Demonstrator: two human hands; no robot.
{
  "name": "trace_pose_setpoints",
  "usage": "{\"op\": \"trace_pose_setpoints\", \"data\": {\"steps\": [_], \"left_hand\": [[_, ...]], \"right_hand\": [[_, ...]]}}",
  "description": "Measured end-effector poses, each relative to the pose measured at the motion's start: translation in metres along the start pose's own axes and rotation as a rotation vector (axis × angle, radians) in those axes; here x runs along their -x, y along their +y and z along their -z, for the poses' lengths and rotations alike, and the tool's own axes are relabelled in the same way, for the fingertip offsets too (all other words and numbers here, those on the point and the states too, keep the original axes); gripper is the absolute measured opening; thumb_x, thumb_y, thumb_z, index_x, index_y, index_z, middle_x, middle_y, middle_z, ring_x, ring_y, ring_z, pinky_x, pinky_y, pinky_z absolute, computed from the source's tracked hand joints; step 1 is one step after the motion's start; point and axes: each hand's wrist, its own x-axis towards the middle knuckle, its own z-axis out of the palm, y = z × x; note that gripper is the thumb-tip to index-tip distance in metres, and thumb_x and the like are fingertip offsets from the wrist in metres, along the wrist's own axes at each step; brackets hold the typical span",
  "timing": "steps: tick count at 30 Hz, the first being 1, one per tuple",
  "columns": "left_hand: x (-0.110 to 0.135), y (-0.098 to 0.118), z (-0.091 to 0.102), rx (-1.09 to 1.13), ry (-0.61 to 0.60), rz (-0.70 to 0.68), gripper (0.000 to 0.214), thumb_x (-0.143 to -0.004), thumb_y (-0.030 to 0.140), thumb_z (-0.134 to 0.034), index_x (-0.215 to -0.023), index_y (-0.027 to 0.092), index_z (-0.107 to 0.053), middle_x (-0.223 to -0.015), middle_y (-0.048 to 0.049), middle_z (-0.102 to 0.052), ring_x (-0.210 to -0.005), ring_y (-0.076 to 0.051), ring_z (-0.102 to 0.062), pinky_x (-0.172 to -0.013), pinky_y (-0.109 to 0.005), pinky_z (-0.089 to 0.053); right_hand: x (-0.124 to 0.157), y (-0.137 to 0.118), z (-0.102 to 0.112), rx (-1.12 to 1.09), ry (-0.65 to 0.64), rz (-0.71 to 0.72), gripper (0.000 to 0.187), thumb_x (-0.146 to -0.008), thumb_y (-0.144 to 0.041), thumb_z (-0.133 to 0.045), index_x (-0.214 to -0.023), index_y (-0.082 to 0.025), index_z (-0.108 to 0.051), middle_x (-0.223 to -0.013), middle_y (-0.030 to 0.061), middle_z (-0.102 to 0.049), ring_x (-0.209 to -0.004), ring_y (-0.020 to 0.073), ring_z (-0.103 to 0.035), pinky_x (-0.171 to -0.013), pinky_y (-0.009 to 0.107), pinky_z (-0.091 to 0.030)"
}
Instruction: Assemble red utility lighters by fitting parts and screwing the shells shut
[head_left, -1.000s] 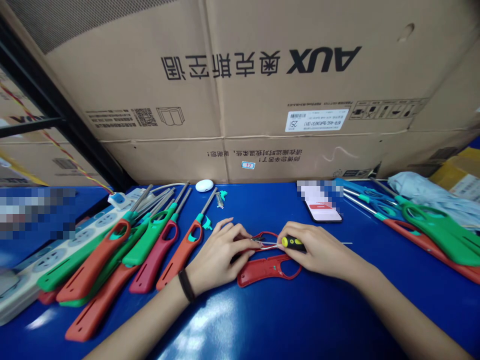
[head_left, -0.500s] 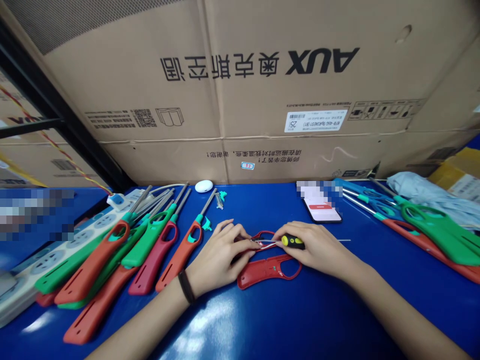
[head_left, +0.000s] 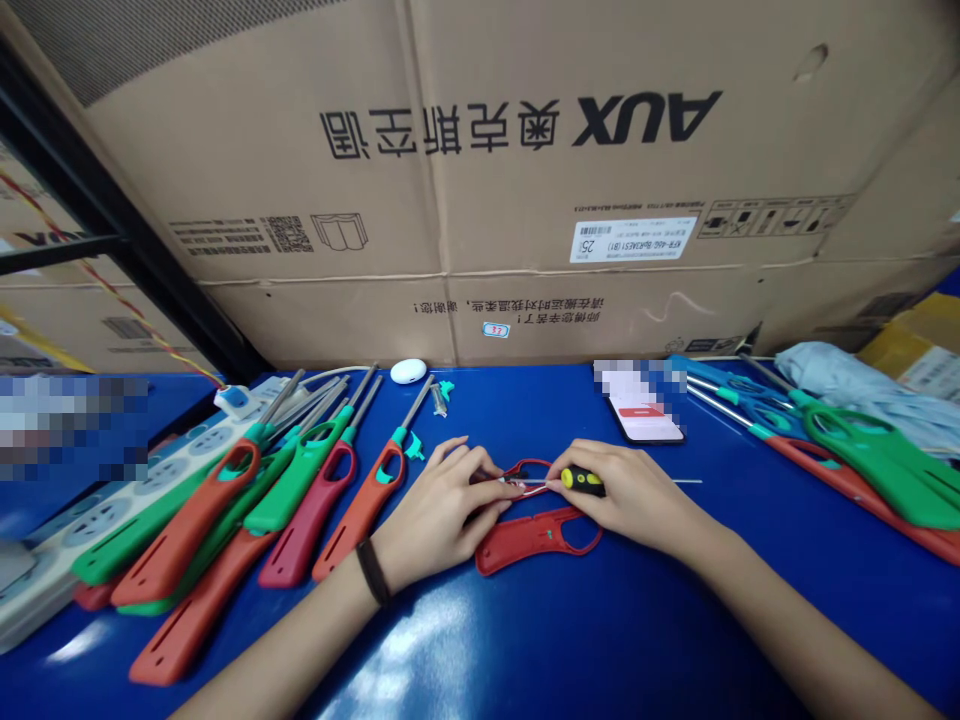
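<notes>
My right hand is closed on a small screwdriver with a black and yellow handle, its shaft pointing left. Opposite it, my left hand pinches at the handle end of an opened red gas lighter half; fingers cover much of it. A white wire and small inner parts show between the fingertips. From under my right hand a thin metal rod sticks out to the right. The other red shell half lies loose just below, inner side up, touching or close to both hands.
Several red, orange and green lighters lie at left beside a power strip. Loose teal parts and a white case sit behind. A phone and more lighters lie at right. A large carton walls the back.
The screwdriver and my right fingertips have shifted very slightly left. My left hand stays nearly in place, and both red halves lie about where they were.
</notes>
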Motion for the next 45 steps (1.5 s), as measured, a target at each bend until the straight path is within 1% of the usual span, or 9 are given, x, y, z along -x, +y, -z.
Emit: {"op": "trace_pose_setpoints", "data": {"steps": [5,10,14,17,22,31,41,45], "left_hand": [[0.000,0.000,0.000,0.007,-0.016,0.009,0.029,-0.090,0.018,-0.050,-0.113,0.029,-0.064,-0.099,-0.0044,-0.059,-0.098,-0.018,-0.055,-0.105,-0.048,-0.030],[0.001,0.000,0.000,-0.017,-0.020,0.008,0.030,-0.091,0.019,-0.049,-0.115,0.030,-0.063,-0.099,-0.0033,-0.058,-0.098,-0.017,-0.055,-0.106,-0.048,-0.028],[0.002,-0.002,-0.001,-0.068,-0.033,-0.035,0.037,-0.093,0.018,-0.046,-0.123,0.036,-0.057,-0.101,-0.0037,-0.057,-0.099,-0.018,-0.054,-0.105,-0.049,-0.030],[0.002,-0.003,0.000,-0.110,-0.043,-0.068,0.042,-0.091,0.016,-0.048,-0.127,0.037,-0.053,-0.104,-0.0044,-0.057,-0.100,-0.019,-0.054,-0.104,-0.051,-0.031],[0.001,-0.002,0.001,-0.145,-0.046,-0.093,0.041,-0.090,0.015,-0.048,-0.124,0.036,-0.056,-0.104,-0.0050,-0.056,-0.099,-0.019,-0.054,-0.104,-0.052,-0.031],[0.000,-0.002,0.000,-0.161,-0.056,-0.091,0.041,-0.091,0.018,-0.049,-0.127,0.036,-0.054,-0.103,-0.0048,-0.054,-0.099,-0.019,-0.052,-0.104,-0.050,-0.030],[-0.001,-0.001,0.001,-0.182,-0.056,-0.104,0.040,-0.091,0.018,-0.048,-0.127,0.034,-0.054,-0.102,-0.0056,-0.054,-0.099,-0.020,-0.052,-0.103,-0.052,-0.030],[-0.002,0.002,0.002,-0.204,-0.068,-0.094,0.041,-0.090,0.017,-0.047,-0.128,0.034,-0.053,-0.104,-0.0054,-0.055,-0.100,-0.020,-0.052,-0.105,-0.053,-0.028]], "right_hand": [[0.000,0.001,-0.001,0.014,-0.014,-0.002,0.011,-0.085,-0.019,-0.055,-0.090,-0.025,-0.063,-0.093,-0.0003,-0.067,-0.084,0.0169,-0.064,-0.070,0.027,-0.046],[-0.001,-0.003,0.002,0.006,-0.032,0.024,0.014,-0.084,-0.016,-0.055,-0.089,-0.025,-0.064,-0.091,-0.0007,-0.066,-0.082,0.0153,-0.063,-0.069,0.024,-0.045],[-0.001,-0.007,0.005,0.025,-0.048,0.013,0.014,-0.082,-0.014,-0.057,-0.088,-0.024,-0.065,-0.091,-0.0006,-0.066,-0.081,0.0155,-0.063,-0.067,0.024,-0.045],[-0.002,-0.007,0.005,0.013,-0.053,0.007,0.014,-0.082,-0.015,-0.056,-0.088,-0.024,-0.065,-0.091,-0.0006,-0.066,-0.081,0.0154,-0.063,-0.067,0.024,-0.045],[-0.001,-0.004,0.001,-0.007,-0.026,-0.009,0.014,-0.082,-0.015,-0.056,-0.088,-0.025,-0.064,-0.091,-0.0020,-0.066,-0.082,0.0149,-0.063,-0.068,0.024,-0.045],[-0.002,-0.001,-0.001,-0.007,0.029,0.004,0.016,-0.079,-0.012,-0.058,-0.088,-0.025,-0.063,-0.090,-0.0023,-0.066,-0.084,0.0150,-0.063,-0.070,0.024,-0.045],[-0.003,-0.003,-0.005,0.000,0.042,-0.076,0.011,-0.081,-0.020,-0.057,-0.085,-0.026,-0.065,-0.089,-0.0023,-0.067,-0.080,0.0162,-0.063,-0.067,0.026,-0.044],[-0.002,0.000,-0.001,-0.016,-0.011,-0.036,0.013,-0.081,-0.017,-0.056,-0.088,-0.025,-0.065,-0.092,-0.0012,-0.066,-0.083,0.0162,-0.063,-0.070,0.027,-0.045]]}}
